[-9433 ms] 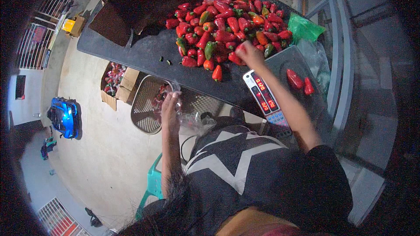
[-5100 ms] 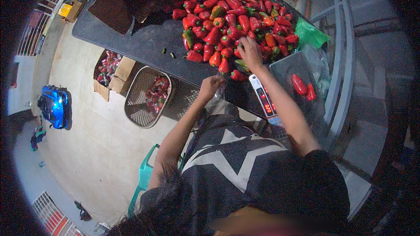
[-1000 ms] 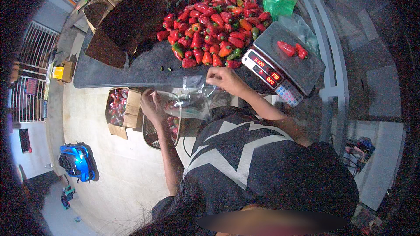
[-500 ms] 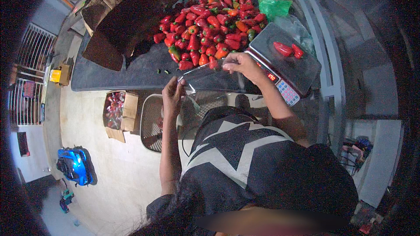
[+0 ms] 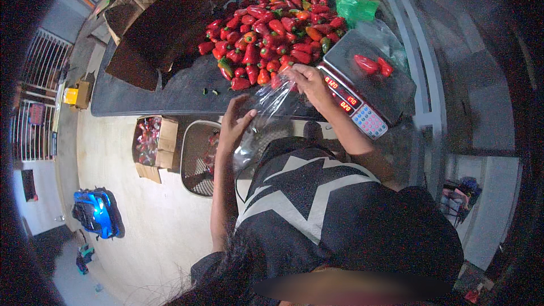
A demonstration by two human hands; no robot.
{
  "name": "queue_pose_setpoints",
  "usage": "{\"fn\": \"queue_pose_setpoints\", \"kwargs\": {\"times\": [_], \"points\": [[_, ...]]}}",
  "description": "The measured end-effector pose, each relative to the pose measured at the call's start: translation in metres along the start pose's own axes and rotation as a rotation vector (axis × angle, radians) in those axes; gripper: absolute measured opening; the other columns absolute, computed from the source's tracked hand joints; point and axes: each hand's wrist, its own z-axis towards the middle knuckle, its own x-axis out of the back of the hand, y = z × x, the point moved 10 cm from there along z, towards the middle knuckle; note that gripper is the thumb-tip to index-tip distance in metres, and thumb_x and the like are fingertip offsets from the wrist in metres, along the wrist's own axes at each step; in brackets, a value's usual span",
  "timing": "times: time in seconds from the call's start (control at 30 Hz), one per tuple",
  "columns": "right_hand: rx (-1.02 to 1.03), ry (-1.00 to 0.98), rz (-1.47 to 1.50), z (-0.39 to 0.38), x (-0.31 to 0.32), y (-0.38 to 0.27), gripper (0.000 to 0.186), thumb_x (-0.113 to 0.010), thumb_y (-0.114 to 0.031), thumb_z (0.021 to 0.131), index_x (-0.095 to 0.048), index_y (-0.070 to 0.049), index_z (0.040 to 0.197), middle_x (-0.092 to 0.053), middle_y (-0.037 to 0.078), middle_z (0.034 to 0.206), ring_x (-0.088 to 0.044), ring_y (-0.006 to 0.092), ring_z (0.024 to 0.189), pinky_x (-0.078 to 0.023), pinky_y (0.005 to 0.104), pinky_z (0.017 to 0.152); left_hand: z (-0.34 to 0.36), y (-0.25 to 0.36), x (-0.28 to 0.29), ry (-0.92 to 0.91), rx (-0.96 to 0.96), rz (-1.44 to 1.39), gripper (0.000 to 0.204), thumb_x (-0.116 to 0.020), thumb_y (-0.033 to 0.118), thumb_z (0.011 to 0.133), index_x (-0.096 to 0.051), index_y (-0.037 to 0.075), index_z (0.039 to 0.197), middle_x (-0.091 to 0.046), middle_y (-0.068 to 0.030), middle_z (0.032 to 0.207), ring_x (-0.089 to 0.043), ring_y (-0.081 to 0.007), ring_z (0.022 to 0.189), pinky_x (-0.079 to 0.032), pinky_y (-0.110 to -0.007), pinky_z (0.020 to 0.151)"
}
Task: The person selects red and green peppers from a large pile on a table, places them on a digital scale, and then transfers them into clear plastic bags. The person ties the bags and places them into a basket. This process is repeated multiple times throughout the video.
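Note:
My right hand [image 5: 306,82] pinches the upper end of a clear plastic bag [image 5: 266,105], which stretches down past my left hand [image 5: 237,120]. The left hand is beside the bag, touching it, its thumb and bent fingers apart. Behind them a big pile of red peppers [image 5: 272,37], with some orange and green ones, lies on the dark tabletop [image 5: 158,99]. A digital scale [image 5: 343,93] by my right hand carries two red peppers [image 5: 371,63] on its pan.
An open cardboard box [image 5: 141,39] occupies the table's left; green plastic [image 5: 354,10] lies at the back right. Below stand a box of bagged peppers [image 5: 148,136] and a mesh basket [image 5: 195,164]. A blue object [image 5: 96,212] is on the floor; a metal frame [image 5: 425,107] runs along the right.
Since half a second ago both hands have moved slightly, the left's fingers have spread, and the bag is stretched longer and diagonal. Earlier, my right hand was among the peppers.

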Motion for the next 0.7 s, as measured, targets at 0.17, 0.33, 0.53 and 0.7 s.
{"fn": "queue_pose_setpoints", "kwargs": {"times": [0.17,0.33,0.53,0.7], "points": [[0.124,-0.149,-0.040,-0.005,-0.046,-0.032,0.026,-0.057,-0.027,0.091,-0.057,-0.007,0.074,-0.045,-0.007,0.061,-0.039,0.0014,0.055,-0.031,0.0198,0.048,0.012,0.027,-0.025,-0.001,-0.072,-0.057,0.020,-0.062,0.013,0.087,-0.057,0.001,0.102,-0.059,-0.0006,0.090,-0.053,-0.0087,0.083,-0.043,-0.024,0.074],[0.052,-0.240,0.065,-0.008,-0.054,-0.033,0.027,-0.057,-0.025,0.091,-0.057,-0.003,0.075,-0.054,-0.005,0.066,-0.045,0.0032,0.060,-0.036,0.0220,0.054,0.015,0.021,-0.037,-0.096,0.079,-0.140,0.016,-0.062,0.012,0.087,-0.057,0.002,0.097,-0.058,0.0002,0.086,-0.052,-0.0075,0.082,-0.042,-0.023,0.074],[0.057,-0.170,-0.055,-0.021,-0.043,-0.024,0.038,-0.055,-0.033,0.091,-0.058,0.002,0.075,-0.056,-0.002,0.065,-0.047,0.0048,0.061,-0.038,0.0232,0.057,0.011,0.038,-0.049,-0.012,-0.007,-0.308,0.018,-0.065,0.012,0.084,-0.055,0.002,0.096,-0.058,-0.0001,0.088,-0.054,-0.0079,0.083,-0.042,-0.022,0.074],[-0.032,-0.238,0.022,-0.030,-0.039,-0.005,0.038,-0.053,-0.034,0.093,-0.058,0.000,0.076,-0.049,-0.003,0.062,-0.047,0.0070,0.060,-0.039,0.0256,0.057,0.012,0.022,-0.062,-0.166,0.067,-0.282,0.015,-0.065,0.010,0.084,-0.054,0.004,0.093,-0.057,0.0008,0.086,-0.053,-0.0069,0.080,-0.042,-0.021,0.072]]}}
